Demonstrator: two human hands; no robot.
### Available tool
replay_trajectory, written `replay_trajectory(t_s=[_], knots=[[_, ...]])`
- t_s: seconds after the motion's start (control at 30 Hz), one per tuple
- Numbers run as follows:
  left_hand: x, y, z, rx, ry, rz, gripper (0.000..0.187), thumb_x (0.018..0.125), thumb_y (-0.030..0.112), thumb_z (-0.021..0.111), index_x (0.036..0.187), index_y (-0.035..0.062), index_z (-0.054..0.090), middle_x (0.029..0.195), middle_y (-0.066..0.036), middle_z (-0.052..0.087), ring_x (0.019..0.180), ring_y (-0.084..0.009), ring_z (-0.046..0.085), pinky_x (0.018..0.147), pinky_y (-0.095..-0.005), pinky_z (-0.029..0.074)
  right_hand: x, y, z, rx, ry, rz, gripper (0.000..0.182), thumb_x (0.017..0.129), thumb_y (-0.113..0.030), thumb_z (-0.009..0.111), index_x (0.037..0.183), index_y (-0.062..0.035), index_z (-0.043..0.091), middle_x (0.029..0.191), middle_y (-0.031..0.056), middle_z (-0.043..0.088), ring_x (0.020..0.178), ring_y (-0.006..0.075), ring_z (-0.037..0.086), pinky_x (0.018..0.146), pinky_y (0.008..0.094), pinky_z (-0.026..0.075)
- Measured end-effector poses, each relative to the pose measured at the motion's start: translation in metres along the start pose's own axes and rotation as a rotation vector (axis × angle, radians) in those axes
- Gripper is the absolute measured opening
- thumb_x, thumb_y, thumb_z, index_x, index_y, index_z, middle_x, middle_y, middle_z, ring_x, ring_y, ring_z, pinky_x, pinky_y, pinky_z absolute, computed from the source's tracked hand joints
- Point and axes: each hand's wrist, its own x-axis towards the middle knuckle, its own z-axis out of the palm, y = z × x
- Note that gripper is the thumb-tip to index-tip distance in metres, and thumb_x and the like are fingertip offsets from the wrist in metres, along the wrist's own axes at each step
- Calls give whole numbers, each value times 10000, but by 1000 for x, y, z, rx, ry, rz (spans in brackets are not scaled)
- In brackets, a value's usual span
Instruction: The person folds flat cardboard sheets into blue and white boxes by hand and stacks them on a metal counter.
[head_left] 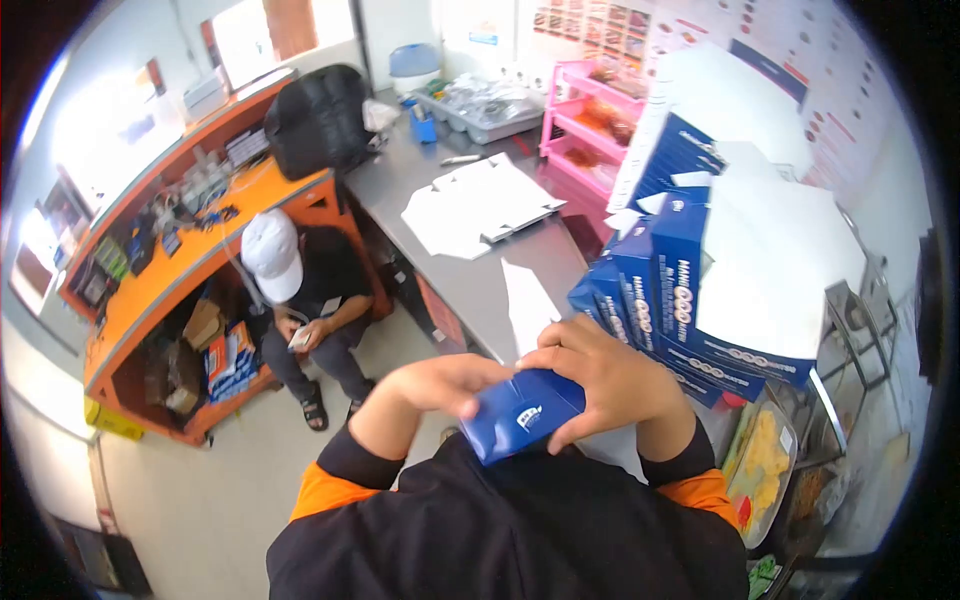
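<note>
Close in front of my chest I hold a small blue cardboard box (510,428) with a white logo on its face. My left hand (445,385) grips its left edge, thumb on the near face. From the upper right, my right hand (598,372) is wrapped round the other side, fingers bent over the top edge. Right of it stand several blue printed cartons (655,290), partly opened out, with white inner sides. A white sheet of card (528,300) lies on the metal table just beyond my hands.
More white flat card (480,205) lies on the grey metal table (410,215). Behind are a pink tiered rack (590,125) and a grey tray (490,120). A person in a white cap (272,255) sits at left by an orange counter (150,310). A clear container (765,470) is at right.
</note>
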Motion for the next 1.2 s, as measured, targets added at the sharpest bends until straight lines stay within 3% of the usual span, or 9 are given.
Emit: replay_trajectory(t_s=[0.07, 0.17, 0.47, 0.53, 0.63, 0.73, 0.87, 1.07, 1.2], knots=[[-5, 45, 16, 989, 72, 27, 426, 716, 153, 684, 1054, -59, 533, 984, -157, 602, 929, -216, 573, 793, -293, 433, -19, -6, -4, -98, 181, 96, 616, 607, -346, 744, 1106, -66, 515, 1091, 137, 461, 957, 309, 453, 869, 383, 354], [-5, 82, 49, 1254, 321, 121, 260, 694, 69, 675, 913, -26, 572, 817, -150, 611, 766, -281, 598, 682, -308, 451, -50, 0, 18, -188, 725, 36, 594, 603, -249, 771, 1107, -63, 517, 1167, 184, 420, 1012, 297, 460, 839, 364, 396], [176, 121, 97, 2106, 155, 647, 173, 705, 30, 538, 874, 62, 552, 706, -85, 537, 683, -292, 537, 579, -344, 422, -129, -9, 75, 89, 828, 396, 373, 674, -159, 727, 997, -40, 584, 1034, 116, 520, 846, 206, 545, 732, 287, 448], [215, 113, 103, 2194, 54, 466, 217, 728, 56, 506, 936, 79, 562, 715, -72, 552, 702, -276, 555, 737, -402, 438, -141, -15, 80, 103, 835, 454, 351, 680, -155, 721, 986, -43, 592, 1003, 102, 531, 789, 184, 549, 697, 270, 451], [247, 80, 99, 2553, 57, 305, 181, 730, 85, 501, 874, 86, 611, 695, -48, 568, 712, -249, 568, 925, -586, 275, -157, -26, 81, 59, 868, 508, 333, 691, -151, 712, 985, -46, 593, 962, 93, 544, 737, 167, 542, 662, 256, 451], [266, 63, 111, 2727, -145, -195, 138, 719, 103, 514, 754, 87, 646, 646, -28, 564, 722, -235, 569, 938, -697, 27, -176, -37, 83, 12, 932, 565, 318, 701, -142, 702, 982, -44, 591, 920, 88, 559, 719, 163, 540, 650, 252, 450], [276, 50, 103, 2672, -160, -21, 117, 713, 142, 562, 751, 92, 660, 691, -43, 596, 776, -236, 567, 951, -683, 18, -190, -42, 89, -37, 988, 615, 303, 702, -134, 700, 972, -45, 594, 896, 89, 567, 692, 163, 546, 630, 250, 450], [241, 96, 122, 2001, -150, 828, 317, 645, 249, 706, 904, 88, 619, 827, -5, 611, 921, -227, 560, 987, -624, 70, -195, -43, 91, -55, 1051, 695, 285, 685, -113, 702, 943, -37, 606, 872, 94, 577, 683, 158, 554, 623, 251, 451], [187, 148, 71, 1727, 257, 1156, 216, 700, 146, 655, 903, 85, 610, 862, -58, 604, 854, -206, 566, 987, -491, 229, -205, -34, 101, 1, 1097, 770, 281, 673, -98, 699, 928, -26, 608, 861, 96, 582, 688, 154, 558, 629, 251, 453]])
